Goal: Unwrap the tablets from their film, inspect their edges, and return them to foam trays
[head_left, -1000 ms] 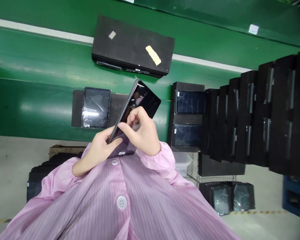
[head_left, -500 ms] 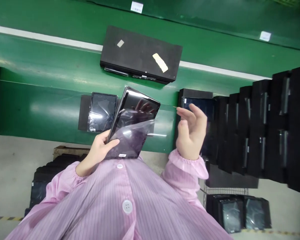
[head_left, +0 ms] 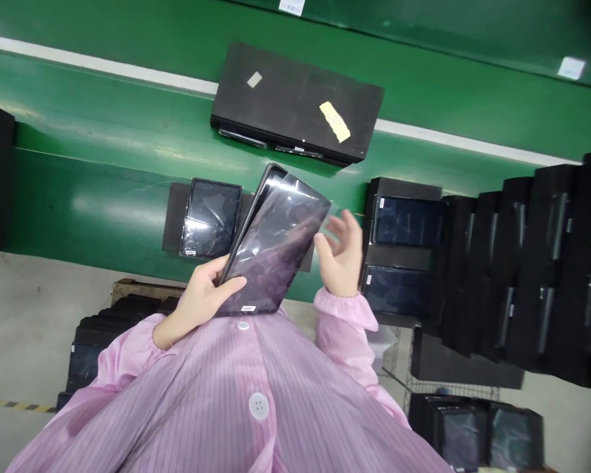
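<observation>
My left hand (head_left: 204, 292) grips a dark tablet (head_left: 270, 243) by its lower left edge, holding it tilted up against my chest. A clear protective film lies over its screen. My right hand (head_left: 342, 253) hovers just right of the tablet with fingers spread and blurred, holding nothing I can make out. Both arms wear pink striped sleeves.
A green conveyor (head_left: 103, 197) runs across the view. On it lie a black foam tray (head_left: 295, 102) with yellow tape, another tablet on a pad (head_left: 211, 217), and a tray with two tablets (head_left: 404, 249). Stacked black foam trays (head_left: 532, 263) stand at right; more tablets (head_left: 477, 437) sit below.
My right hand left the screen, swung out to the right as the film peeled up, and has come back near the tablet. The film now lies flat on the screen.
</observation>
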Demonstrator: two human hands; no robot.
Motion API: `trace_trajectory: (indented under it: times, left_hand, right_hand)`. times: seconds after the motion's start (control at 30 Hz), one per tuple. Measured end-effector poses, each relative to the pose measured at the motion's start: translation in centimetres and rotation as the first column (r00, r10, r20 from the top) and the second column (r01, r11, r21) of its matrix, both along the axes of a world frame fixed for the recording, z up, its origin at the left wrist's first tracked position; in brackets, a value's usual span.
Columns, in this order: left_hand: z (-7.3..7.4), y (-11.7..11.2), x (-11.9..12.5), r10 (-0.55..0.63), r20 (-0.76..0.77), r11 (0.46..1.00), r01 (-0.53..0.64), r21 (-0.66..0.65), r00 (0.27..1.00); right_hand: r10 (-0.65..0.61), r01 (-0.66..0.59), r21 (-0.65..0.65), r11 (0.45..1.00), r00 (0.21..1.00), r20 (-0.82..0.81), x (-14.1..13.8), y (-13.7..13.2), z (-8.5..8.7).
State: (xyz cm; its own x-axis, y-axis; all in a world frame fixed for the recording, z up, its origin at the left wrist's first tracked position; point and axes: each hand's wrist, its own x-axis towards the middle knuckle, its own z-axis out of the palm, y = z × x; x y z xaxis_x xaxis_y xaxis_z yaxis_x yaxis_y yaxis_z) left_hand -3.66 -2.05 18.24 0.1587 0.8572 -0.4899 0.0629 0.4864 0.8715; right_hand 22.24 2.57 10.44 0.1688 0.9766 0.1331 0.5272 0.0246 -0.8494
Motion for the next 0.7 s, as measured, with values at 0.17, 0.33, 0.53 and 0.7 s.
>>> trace_trajectory:
  times: [0.17, 0.33, 0.53, 0.7]
  left_hand:
    - [1.3, -0.3, 0.3, -0.072, -0.060, 0.994, 0.077, 0.082, 0.996]
    - [2.2, -0.6, 0.9, -0.114, -0.073, 0.988, 0.121, 0.096, 0.991]
    - [2.4, -0.3, 1.0, -0.073, -0.066, 0.993, 0.079, 0.093, 0.995]
    - [2.2, 0.1, 1.3, -0.026, -0.039, 1.000, 0.026, 0.013, 0.999]
  right_hand:
    - [0.069, -0.125, 0.203, 0.971, 0.962, 0.264, -1.4, 2.2, 7.4]
    - [0.290, -0.347, 0.221, 0.912, 0.923, 0.254, -3.0, 3.8, 11.4]
    - [0.633, -0.622, 0.164, 0.766, 0.774, -0.019, -0.5, 3.2, 13.2]
    - [0.792, -0.788, -0.312, 0.530, 0.592, -0.148, -0.7, 2.2, 13.3]
